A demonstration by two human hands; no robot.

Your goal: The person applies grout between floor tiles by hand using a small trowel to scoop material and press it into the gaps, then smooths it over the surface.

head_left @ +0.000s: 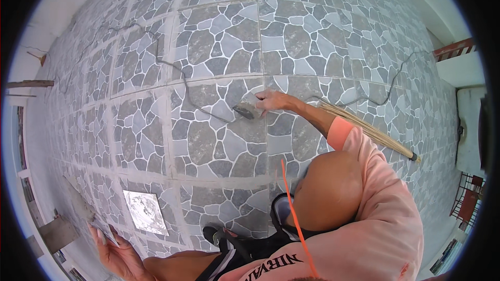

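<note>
Grey sponge [248, 109] gripped, right hand [271, 100]; tiled floor [219, 47].

- We see the tiled floor [219, 47] as matt ceramic with a printed stone pattern, its grey grout lines rough and dull.
- Our right hand [272, 101] presses a small grey block [247, 108], which looks like a dusty sponge or rubber pad.
- Our left hand [115, 250] grips a flat trowel [78, 203], dull metal crusted with dried cement.
- The square plate [145, 211] looks like shiny, scuffed metal.
- The broom [367, 130] is a bundle of dry straw-coloured fibres.
- Our sleeve [385, 198] is soft, matt peach cloth.
- The thin cable [177, 78] looks smooth and plastic-coated.
</note>
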